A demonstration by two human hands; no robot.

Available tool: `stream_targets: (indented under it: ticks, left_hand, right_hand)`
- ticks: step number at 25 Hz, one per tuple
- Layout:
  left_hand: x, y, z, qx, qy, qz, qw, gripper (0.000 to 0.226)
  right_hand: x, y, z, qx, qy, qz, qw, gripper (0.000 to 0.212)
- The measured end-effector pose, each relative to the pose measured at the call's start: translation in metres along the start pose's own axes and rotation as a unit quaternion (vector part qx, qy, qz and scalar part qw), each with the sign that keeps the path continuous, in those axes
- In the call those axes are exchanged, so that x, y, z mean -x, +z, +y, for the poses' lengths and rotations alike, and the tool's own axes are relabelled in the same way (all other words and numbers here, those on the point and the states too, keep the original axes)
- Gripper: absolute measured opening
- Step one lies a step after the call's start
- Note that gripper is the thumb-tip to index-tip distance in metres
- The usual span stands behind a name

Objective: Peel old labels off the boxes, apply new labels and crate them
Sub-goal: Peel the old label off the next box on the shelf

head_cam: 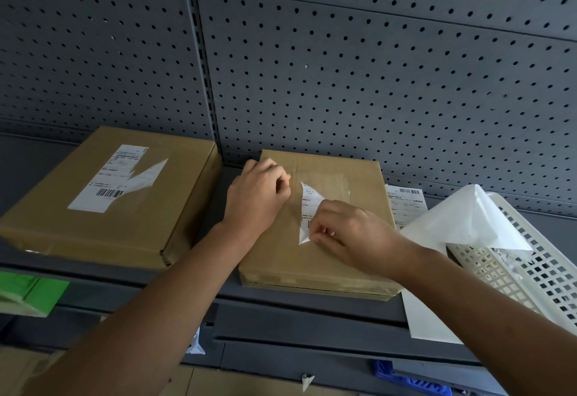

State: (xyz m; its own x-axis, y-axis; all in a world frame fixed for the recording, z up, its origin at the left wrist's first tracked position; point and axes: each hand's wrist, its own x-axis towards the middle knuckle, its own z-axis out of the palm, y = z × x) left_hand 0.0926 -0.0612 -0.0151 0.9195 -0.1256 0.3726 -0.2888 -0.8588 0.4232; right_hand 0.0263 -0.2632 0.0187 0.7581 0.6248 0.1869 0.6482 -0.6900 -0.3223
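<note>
Light dim, cool, even. Grey pegboard wall (374,83) flat, no hard highlights. Soft shadow under left hand (259,192) and right hand (346,233) on middle box (312,264); dark gap between it and left box (93,233). Faint sheen on left box's tape. White label scrap (307,208) and plastic sheet (468,217) brightest, nearly washed out. Wide-angle bend: shelf lines bow toward edges. Green packet (31,295) at lower left blurred; label print unreadable.

Grey pegboard (374,67) behind dark shelf (281,311); green object (31,295) lower left.
</note>
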Motion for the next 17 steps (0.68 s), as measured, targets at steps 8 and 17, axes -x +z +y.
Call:
stream_targets:
  ticks: [8,17]
  left_hand:
    - [0.0,-0.001,0.0,-0.012,0.01,0.002,1.0,0.015]
    - [0.0,-0.001,-0.002,-0.008,0.017,0.007,1.0,0.015]
  right_hand:
    - [-0.016,-0.004,0.006,-0.096,0.095,0.047,0.99,0.004]
    - [-0.031,-0.007,0.01,-0.175,0.221,0.117,0.952,0.009]
